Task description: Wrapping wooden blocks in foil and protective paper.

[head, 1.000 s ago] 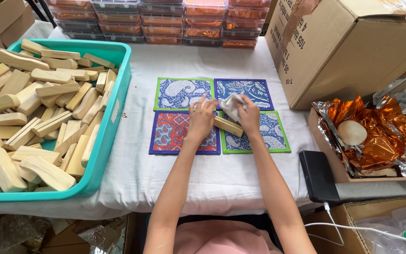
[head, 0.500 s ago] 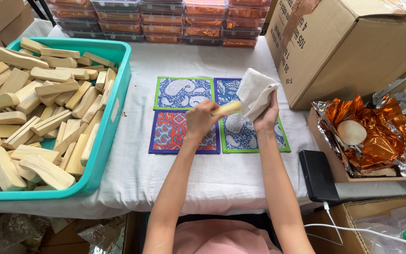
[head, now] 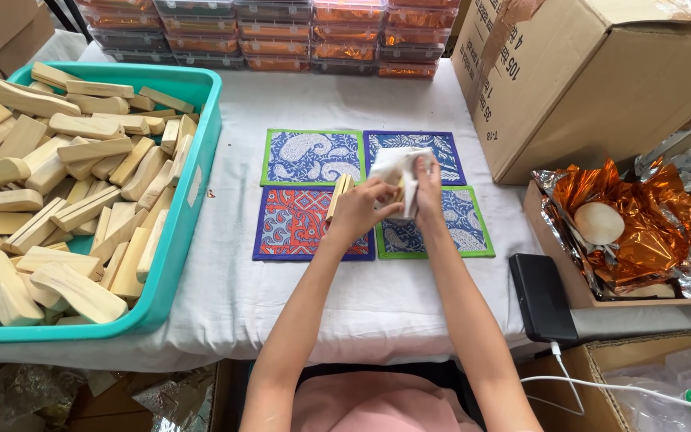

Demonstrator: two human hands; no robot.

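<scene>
At far left on the desk (head: 281,304): teal bin (head: 205,152) heaped with pale wooden blocks (head: 81,152). Along the back edge, row of stacked clear boxes (head: 281,32) with orange contents. Mid-desk, four patterned mats (head: 309,156) laid in a two-by-two square, edges touching.

Over the mats, both forearms reaching up from the bottom edge and converging, wrists raised off the desk. Left hand (head: 357,212) curled shut around one wooden block (head: 337,196), block tilted near upright, its upper end poking out above the thumb side over the red mat. Just to the right, white cloth (head: 397,172) bunched against the block's other end, pinched in the right hand (head: 428,188), fingers bent down over the fabric, thumb hidden. Hands touching or nearly so; held above the mats, not resting on them.

Step in hand, as a judgement: rubbing or wrapping the block with the cloth, mid-stroke. Calls next for a firm left grip and a turn of the block so uncovered faces meet the cloth.

Further right: black flat device (head: 541,296) with white cable, large cardboard box (head: 601,80), low tray of crumpled orange foil (head: 641,216).
</scene>
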